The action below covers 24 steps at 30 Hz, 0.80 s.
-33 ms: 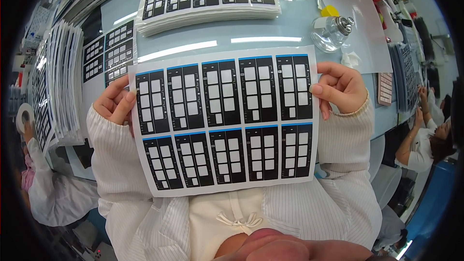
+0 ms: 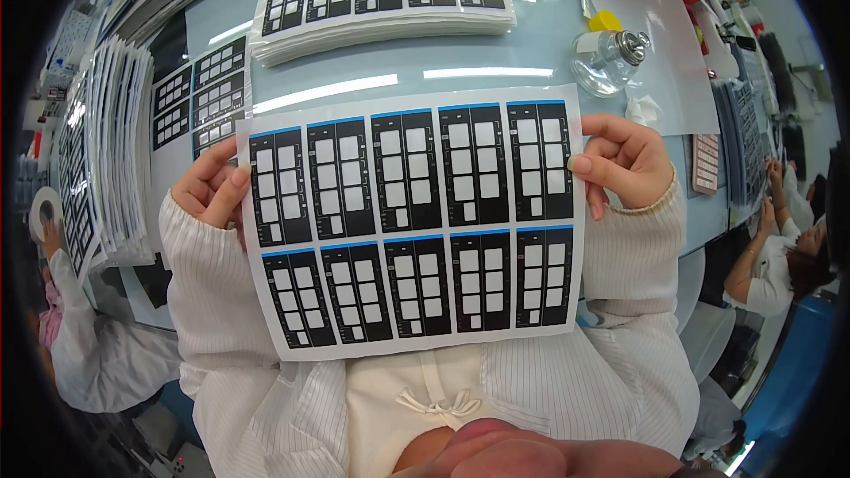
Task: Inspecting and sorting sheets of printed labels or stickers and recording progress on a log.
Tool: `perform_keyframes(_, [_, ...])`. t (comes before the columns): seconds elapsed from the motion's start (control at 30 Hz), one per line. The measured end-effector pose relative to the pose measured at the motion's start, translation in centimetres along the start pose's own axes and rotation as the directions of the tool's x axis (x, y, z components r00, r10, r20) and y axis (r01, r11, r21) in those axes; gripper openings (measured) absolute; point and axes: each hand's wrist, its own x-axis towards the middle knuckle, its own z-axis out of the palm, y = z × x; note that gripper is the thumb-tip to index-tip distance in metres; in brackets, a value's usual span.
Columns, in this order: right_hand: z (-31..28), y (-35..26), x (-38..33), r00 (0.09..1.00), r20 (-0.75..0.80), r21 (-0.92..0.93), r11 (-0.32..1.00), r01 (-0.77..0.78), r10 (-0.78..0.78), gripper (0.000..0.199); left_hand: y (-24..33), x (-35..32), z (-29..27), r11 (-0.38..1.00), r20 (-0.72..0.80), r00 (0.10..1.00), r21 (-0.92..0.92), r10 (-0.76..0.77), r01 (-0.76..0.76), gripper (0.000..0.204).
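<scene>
Hands: left hand (image 2: 211, 184) and right hand (image 2: 629, 162) are pinching the printed sheet (image 2: 413, 237) by its left and right edges, well apart.
Sheet handling: it is spanning between them on the near side; likely light, bendable, easily creased, so the blank margins are offering the safest hold.
Table (image 2: 407, 55): a strip is showing between this sheet and the far paper stack (image 2: 382, 28).
Edges: a clear bottle (image 2: 604, 66) is standing just beyond the far right corner; piled sheets (image 2: 124, 155) are limiting room leftward.

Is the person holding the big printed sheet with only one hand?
No, the left fingers pinch one side of the printed sheet and the right fingers pinch the other.
</scene>
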Motion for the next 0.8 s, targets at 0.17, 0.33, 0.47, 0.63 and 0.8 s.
perform_keyframes(0.17, [-0.2,-0.1,0.2,0.999,0.017,-0.014,1.000,0.027,-0.027,0.030,1.0,-0.1,0.1,1.000,0.002,1.000,0.013,-0.020,0.020,0.036])
perform_keyframes(0.33, [-0.2,-0.2,0.2,1.000,0.022,-0.012,1.000,0.012,-0.012,0.030,0.4,0.0,0.2,1.000,-0.009,1.000,-0.017,-0.014,0.014,0.036])
perform_keyframes(0.47, [0.0,-0.4,0.0,1.000,0.005,0.003,1.000,0.009,-0.009,0.030,-0.1,0.1,-0.1,0.999,-0.001,1.000,-0.034,0.016,-0.016,0.036])
perform_keyframes(0.63, [0.2,-0.2,-0.4,1.000,-0.011,0.010,1.000,0.025,-0.025,0.030,0.4,-0.3,0.1,0.999,-0.006,1.000,-0.049,-0.018,0.018,0.035])
perform_keyframes(0.8, [0.7,0.0,-0.3,1.000,-0.011,0.012,1.000,0.021,-0.021,0.031,0.6,-0.8,-0.1,0.999,-0.001,1.000,-0.029,-0.016,0.016,0.036])
